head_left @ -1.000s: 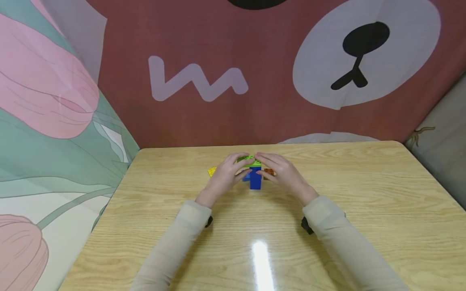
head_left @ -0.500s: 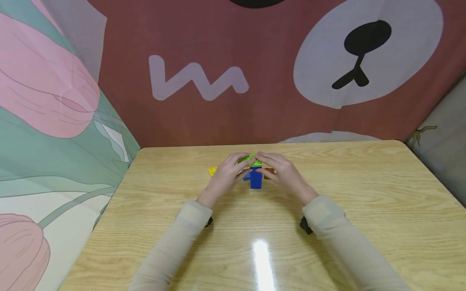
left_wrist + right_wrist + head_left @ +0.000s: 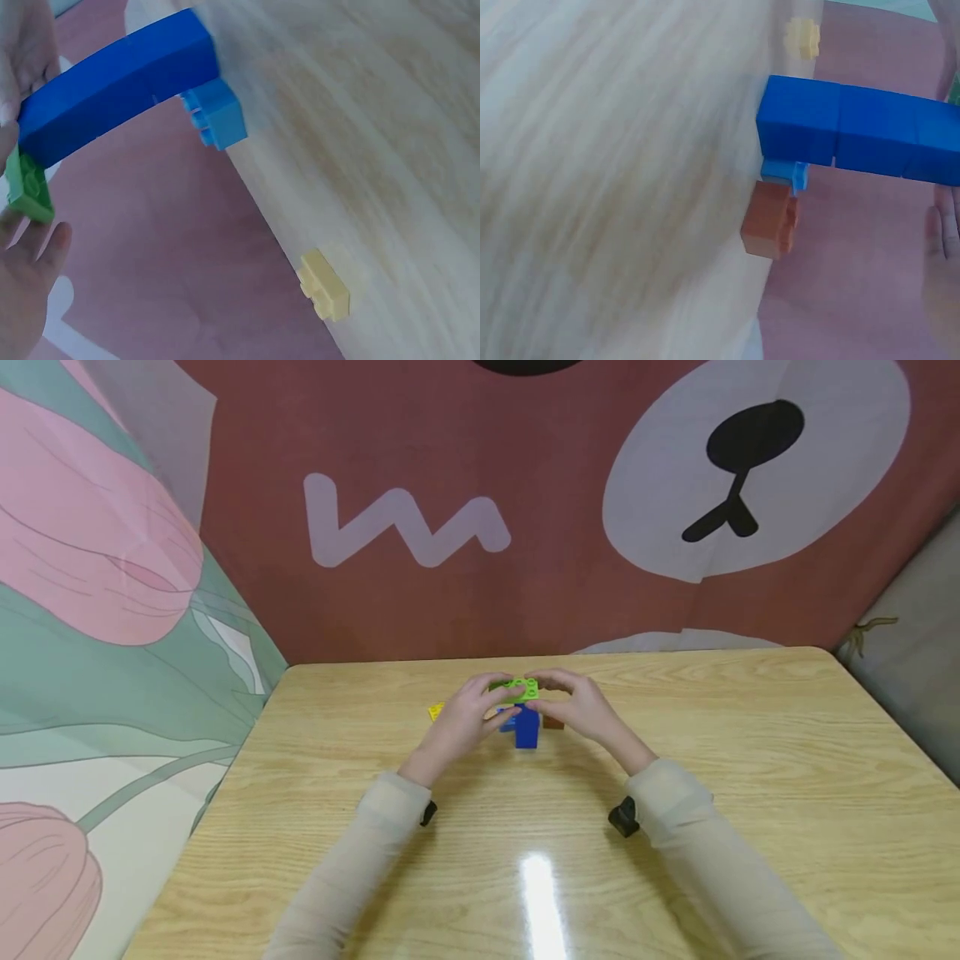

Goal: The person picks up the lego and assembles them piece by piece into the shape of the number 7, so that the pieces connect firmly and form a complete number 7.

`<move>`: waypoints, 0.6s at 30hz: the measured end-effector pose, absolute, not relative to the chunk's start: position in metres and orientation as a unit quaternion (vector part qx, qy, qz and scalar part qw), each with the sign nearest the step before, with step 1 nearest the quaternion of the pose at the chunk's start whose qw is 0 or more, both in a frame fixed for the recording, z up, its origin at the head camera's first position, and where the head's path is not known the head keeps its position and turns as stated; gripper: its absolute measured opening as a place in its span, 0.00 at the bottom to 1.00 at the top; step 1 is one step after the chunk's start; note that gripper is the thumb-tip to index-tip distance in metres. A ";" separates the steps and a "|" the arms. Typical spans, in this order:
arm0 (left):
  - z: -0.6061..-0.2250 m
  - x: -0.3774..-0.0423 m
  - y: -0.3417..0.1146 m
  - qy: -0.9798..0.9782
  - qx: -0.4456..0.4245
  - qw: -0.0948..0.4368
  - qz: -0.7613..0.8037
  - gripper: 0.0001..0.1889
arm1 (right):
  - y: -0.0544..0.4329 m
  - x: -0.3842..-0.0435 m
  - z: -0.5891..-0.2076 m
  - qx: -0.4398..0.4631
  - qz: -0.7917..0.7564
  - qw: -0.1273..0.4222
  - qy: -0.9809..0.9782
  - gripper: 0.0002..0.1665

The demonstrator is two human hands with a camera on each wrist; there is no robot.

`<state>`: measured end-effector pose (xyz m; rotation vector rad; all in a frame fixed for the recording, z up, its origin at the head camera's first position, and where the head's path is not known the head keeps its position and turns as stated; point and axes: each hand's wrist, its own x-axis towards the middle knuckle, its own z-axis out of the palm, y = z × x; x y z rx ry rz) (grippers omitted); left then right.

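Note:
A tower of stacked dark blue bricks [image 3: 527, 729] stands upright on the table, with a lime green brick [image 3: 530, 690] across its top that sticks out to the left. My left hand [image 3: 463, 714] holds the green brick's left end, fingers over it and thumb below. My right hand [image 3: 583, 706] pinches the right end, thumb in front near the joint with the blue tower and fingers behind. In the left wrist view the green brick [image 3: 31, 187] sits at the far end of the blue tower [image 3: 120, 86], with fingers of both hands around it.
A lighter blue brick [image 3: 219, 112] stands close behind the tower. To the right is a brown-orange brick [image 3: 765, 219], and a yellow brick [image 3: 436, 711] lies to the left. The table's back edge meets a printed cloth [image 3: 420, 610].
My right hand's thumb has risen from the blue tower to the green brick, and its fingers have drawn off the brick's top. More green studs show. The left hand stays nearly still.

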<state>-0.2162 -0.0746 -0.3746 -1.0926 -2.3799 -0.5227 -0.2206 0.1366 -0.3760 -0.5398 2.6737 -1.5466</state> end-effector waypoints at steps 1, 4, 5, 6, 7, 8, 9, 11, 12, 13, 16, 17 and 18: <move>-0.373 -0.215 -0.075 -0.872 -0.393 0.215 -0.199 0.17 | 0.137 -0.221 -0.375 -0.171 -0.491 0.010 0.854 0.27; -0.368 -0.213 -0.077 -0.884 -0.376 0.169 -0.221 0.19 | 0.138 -0.222 -0.373 -0.171 -0.485 0.015 0.858 0.27; -0.367 -0.213 -0.078 -0.886 -0.372 0.161 -0.226 0.19 | 0.137 -0.222 -0.372 -0.171 -0.484 0.015 0.858 0.27; -0.366 -0.213 -0.079 -0.888 -0.366 0.154 -0.230 0.20 | 0.137 -0.222 -0.372 -0.172 -0.482 0.016 0.859 0.27; -0.365 -0.213 -0.080 -0.891 -0.359 0.148 -0.234 0.21 | 0.137 -0.222 -0.371 -0.172 -0.482 0.017 0.859 0.27; -0.364 -0.214 -0.081 -0.895 -0.350 0.143 -0.238 0.21 | 0.137 -0.222 -0.371 -0.172 -0.482 0.018 0.859 0.27; -0.364 -0.214 -0.083 -0.899 -0.336 0.136 -0.245 0.22 | 0.137 -0.223 -0.370 -0.171 -0.482 0.018 0.859 0.27; -0.362 -0.216 -0.086 -0.907 -0.304 0.123 -0.265 0.23 | 0.137 -0.222 -0.370 -0.169 -0.482 0.020 0.859 0.27; -0.363 -0.217 -0.089 -0.909 -0.285 0.116 -0.280 0.23 | 0.137 -0.222 -0.370 -0.168 -0.483 0.021 0.859 0.27; -0.363 -0.219 -0.092 -0.911 -0.267 0.109 -0.294 0.24 | 0.137 -0.222 -0.370 -0.167 -0.483 0.022 0.859 0.27; -0.366 -0.225 -0.102 -0.911 -0.218 0.096 -0.336 0.24 | 0.137 -0.221 -0.369 -0.164 -0.481 0.026 0.861 0.27; -0.368 -0.228 -0.106 -0.910 -0.205 0.093 -0.349 0.24 | 0.137 -0.221 -0.370 -0.162 -0.481 0.027 0.861 0.27; -0.369 -0.230 -0.110 -0.908 -0.193 0.090 -0.361 0.24 | 0.137 -0.221 -0.370 -0.161 -0.481 0.028 0.862 0.27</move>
